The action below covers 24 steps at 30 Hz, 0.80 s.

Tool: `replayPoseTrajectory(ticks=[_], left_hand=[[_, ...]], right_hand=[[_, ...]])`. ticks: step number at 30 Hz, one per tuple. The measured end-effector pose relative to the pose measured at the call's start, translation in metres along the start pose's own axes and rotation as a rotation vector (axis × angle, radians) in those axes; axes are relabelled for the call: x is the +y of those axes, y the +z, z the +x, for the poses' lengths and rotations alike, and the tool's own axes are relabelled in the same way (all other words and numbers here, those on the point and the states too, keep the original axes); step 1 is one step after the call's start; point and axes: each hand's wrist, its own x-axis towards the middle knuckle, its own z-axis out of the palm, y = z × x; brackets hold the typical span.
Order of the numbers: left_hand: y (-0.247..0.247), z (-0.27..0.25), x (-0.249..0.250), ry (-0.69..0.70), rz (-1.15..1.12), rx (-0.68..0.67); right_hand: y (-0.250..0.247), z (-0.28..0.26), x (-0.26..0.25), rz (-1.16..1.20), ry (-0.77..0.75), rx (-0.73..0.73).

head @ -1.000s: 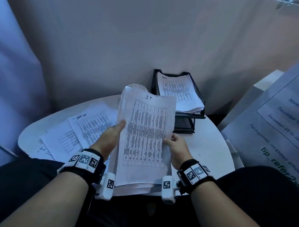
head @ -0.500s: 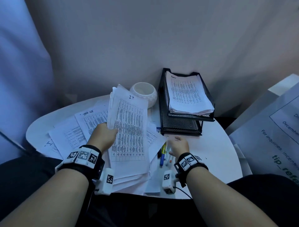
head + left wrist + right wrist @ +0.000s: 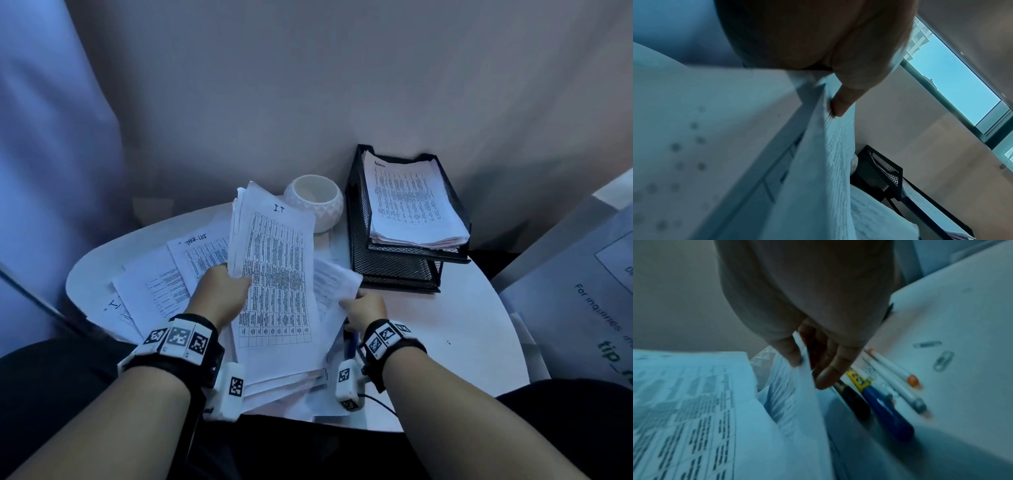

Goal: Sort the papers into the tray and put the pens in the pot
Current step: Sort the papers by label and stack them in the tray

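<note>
My left hand (image 3: 222,294) grips a stack of printed papers (image 3: 274,274) headed "I.T", held tilted above the round white table (image 3: 445,342); its thumb (image 3: 840,104) presses the top sheet. My right hand (image 3: 366,308) pinches the edge of a loose sheet (image 3: 337,284) (image 3: 797,386) lifted off the table. Under that hand lie several pens (image 3: 884,408), one blue, one black, two white. The black mesh tray (image 3: 394,267) at the back right holds a pile of papers (image 3: 411,202) on its top tier. A white pot (image 3: 315,202) stands left of the tray.
More loose sheets (image 3: 164,291) spread over the table's left side, one headed "Task List". Two paper clips (image 3: 941,358) lie right of the pens. A large printed sign (image 3: 582,308) leans at the right. The wall is close behind the table.
My right hand left the pens and took hold of a loose sheet, lifting its edge. The left hand still holds the stack, which now stands a little further left.
</note>
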Motion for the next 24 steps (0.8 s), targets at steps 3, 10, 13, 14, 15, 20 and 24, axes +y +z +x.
replayPoseTrajectory(ticks=[3,10,13,14,15,20,24], left_hand=[[0.003,0.001,0.002,0.01,0.0,-0.007],[0.015,0.001,0.003,0.024,0.017,-0.022],[0.019,0.002,0.004,0.025,0.008,0.015],[0.02,0.001,0.005,0.023,0.011,0.036],[0.021,0.001,0.005,0.02,0.006,0.055],[0.029,-0.004,0.006,-0.015,-0.157,0.052],[0.029,-0.009,0.01,-0.055,-0.4,0.027]], right_hand=[[-0.024,-0.012,-0.017,0.003,-0.199,0.11],[-0.105,-0.021,-0.017,0.309,-0.317,0.429],[-0.127,-0.025,-0.011,0.557,-0.186,0.513],[-0.132,-0.026,-0.008,0.629,-0.13,0.517],[-0.135,-0.028,-0.006,0.693,-0.088,0.505],[-0.124,-0.041,0.001,0.898,-0.028,0.341],[-0.087,-0.065,-0.002,0.882,0.009,0.173]])
